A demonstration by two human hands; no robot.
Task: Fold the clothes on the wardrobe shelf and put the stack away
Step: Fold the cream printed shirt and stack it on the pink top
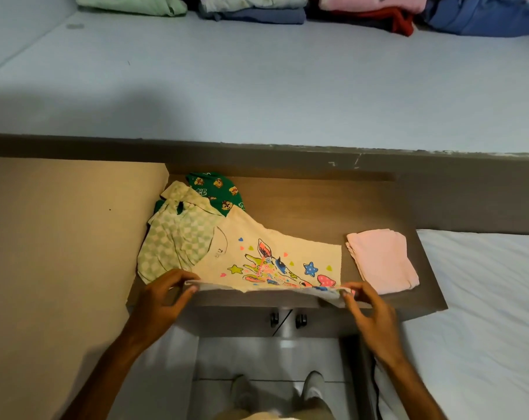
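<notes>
So: left hand (163, 294) and right hand (367, 301) pinching the near hem of the cream tee (275, 253) at 6 o'clock on the shelf (333, 201). Folded pink piece (381, 259) at 3, checkered top (178, 234) at 9, green print (217, 189) at 11.

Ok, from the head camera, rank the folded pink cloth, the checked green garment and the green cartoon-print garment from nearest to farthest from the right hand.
Measured from the right hand, which pinches the printed T-shirt's near edge:
1. Folded pink cloth, just beyond the hand on the shelf's right side.
2. Checked green garment, across the shelf on the left.
3. Green cartoon-print garment, left rear corner, partly under the checked one.
</notes>
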